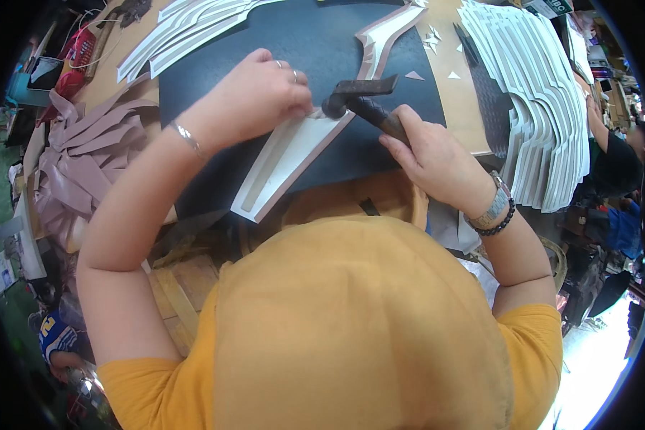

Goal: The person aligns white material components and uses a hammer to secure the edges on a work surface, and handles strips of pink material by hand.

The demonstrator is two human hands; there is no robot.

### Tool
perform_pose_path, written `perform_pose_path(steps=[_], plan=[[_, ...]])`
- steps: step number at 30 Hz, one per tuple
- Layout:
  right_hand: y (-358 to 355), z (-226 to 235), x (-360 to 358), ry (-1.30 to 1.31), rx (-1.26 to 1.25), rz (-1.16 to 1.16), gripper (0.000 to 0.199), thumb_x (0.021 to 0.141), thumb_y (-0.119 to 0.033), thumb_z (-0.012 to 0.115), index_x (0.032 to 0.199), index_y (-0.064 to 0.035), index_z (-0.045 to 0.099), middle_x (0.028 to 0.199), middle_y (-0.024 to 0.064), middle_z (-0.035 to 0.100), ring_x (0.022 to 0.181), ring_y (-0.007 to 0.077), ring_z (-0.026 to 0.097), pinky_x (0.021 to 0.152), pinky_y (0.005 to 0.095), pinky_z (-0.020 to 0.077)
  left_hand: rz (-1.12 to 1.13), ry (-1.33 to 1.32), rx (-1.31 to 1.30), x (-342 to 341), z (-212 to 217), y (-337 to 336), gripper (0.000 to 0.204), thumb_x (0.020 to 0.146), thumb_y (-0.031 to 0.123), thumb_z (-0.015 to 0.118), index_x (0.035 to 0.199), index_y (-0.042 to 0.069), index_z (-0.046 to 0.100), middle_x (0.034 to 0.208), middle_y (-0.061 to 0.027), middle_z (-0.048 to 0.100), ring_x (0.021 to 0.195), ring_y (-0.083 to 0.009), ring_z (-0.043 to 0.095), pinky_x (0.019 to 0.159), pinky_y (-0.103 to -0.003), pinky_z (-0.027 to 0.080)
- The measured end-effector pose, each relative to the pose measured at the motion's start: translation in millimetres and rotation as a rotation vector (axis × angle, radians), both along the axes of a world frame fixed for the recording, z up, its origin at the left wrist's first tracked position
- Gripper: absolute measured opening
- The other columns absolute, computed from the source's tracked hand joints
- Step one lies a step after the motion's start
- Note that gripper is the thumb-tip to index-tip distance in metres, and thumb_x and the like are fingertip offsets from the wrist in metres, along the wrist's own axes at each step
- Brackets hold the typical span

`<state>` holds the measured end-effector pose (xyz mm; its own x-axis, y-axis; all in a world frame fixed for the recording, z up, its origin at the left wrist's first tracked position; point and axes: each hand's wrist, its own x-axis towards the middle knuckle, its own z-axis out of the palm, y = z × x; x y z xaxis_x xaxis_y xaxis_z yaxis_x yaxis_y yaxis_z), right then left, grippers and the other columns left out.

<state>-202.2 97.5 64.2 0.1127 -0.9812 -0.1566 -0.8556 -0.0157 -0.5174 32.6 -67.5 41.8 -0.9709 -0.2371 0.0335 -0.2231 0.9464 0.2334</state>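
A long shaped strip of white backing with mauve edging [292, 156] lies slantwise on the dark board [215, 93]. Its near end hangs past the board's front edge, and the middle is hidden behind the hammer. With fingers curled and pressed together, my left hand [261, 97] pinches the strip's left edge near the middle. My right hand [437, 154] is wrapped round the handle of a hammer [362, 88]. The hammer's dark metal head is over the strip, close to my left fingertips; whether it touches is unclear.
Mauve leather-like pieces [86, 158] are heaped at the left. White shaped strips [201, 29] lie at the back left, and many more [541, 115] overlap at the right. Small triangular offcuts [431, 39] and dark pointed tools [466, 43] lie at the back right. Another person [616, 154] is at the far right.
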Motion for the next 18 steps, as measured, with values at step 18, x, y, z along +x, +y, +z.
perform_pose_path(steps=[18], plan=[[-28.5, 8.4, 11.0, -0.008, 0.028, 0.073, 0.030, 0.098, -0.031, 0.057, 0.106, -0.0022, 0.050, 0.091, 0.0236, 0.065, 0.086, 0.0458, 0.062, 0.072, 0.0520, 0.0496, 0.575, 0.404, -0.046, 28.6, -26.5, 82.0, 0.018, 0.082, 0.023, 0.074, 0.099, 0.016, 0.075, 0.102, -0.0037, 0.067, 0.094, -0.0232, 0.063, 0.079, -0.036, 0.045]])
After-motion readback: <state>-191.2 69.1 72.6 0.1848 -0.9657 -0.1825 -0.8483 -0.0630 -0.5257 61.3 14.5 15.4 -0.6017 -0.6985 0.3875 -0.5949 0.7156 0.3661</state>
